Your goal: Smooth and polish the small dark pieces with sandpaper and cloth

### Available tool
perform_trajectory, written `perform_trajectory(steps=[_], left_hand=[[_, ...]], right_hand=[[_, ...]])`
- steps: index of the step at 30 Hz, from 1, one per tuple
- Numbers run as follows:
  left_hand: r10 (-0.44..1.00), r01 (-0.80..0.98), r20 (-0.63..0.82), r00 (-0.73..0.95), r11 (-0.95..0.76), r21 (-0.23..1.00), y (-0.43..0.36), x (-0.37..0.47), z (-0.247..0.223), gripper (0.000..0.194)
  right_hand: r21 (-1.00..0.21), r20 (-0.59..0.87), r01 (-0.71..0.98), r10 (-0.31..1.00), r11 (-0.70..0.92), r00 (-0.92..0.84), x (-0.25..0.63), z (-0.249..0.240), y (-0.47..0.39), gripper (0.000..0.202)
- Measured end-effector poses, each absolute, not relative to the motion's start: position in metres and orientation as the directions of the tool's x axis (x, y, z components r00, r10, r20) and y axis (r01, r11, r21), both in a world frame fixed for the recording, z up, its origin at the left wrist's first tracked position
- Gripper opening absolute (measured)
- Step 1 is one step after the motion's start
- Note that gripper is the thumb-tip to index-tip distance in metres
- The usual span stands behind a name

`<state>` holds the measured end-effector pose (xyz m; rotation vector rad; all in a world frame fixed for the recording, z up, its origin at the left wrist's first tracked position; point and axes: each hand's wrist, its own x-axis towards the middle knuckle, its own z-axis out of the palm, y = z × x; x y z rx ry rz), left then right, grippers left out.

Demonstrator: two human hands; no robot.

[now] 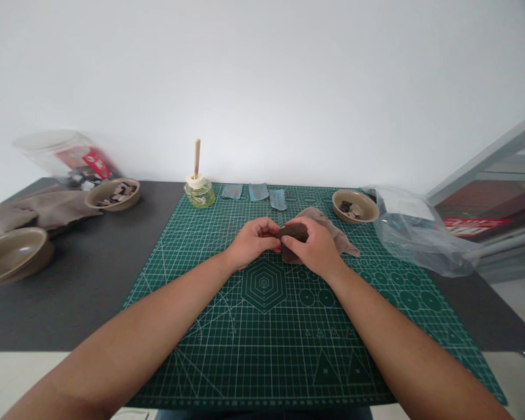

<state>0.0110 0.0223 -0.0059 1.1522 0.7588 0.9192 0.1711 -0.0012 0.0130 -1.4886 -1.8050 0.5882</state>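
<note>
A dark brown piece point(294, 234) is held over the middle of the green cutting mat point(262, 361). My right hand point(315, 248) grips it from the right, thumb on its near face. My left hand point(254, 242) is closed at its left edge, thumb and fingers pinched together against it; whether something small sits between those fingertips is hidden. Behind and beside the right hand lies a crumpled brownish cloth point(342, 240). Three blue-grey patches point(259, 192) lie in a row at the back of the mat.
Left of the mat are a bowl of fragments point(114, 195), a larger bowl point(15, 256), a grey-brown cloth point(48, 209) and a clear jar point(65, 154). A glass bottle point(200, 194) with a stick stands at the back. Right are another bowl point(356, 206) and a plastic bag point(420, 233).
</note>
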Motion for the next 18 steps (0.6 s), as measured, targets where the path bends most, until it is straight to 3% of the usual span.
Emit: perform_trajectory(steps=[18], left_hand=[[0.895, -0.205, -0.030, 0.444, 0.135, 0.969, 0.0223, 0.0111, -0.0060, 0.018]], right_hand=[[-0.736, 0.229, 0.636, 0.969, 0.233, -0.089, 0.1709, 0.0128, -0.0015, 0.020]])
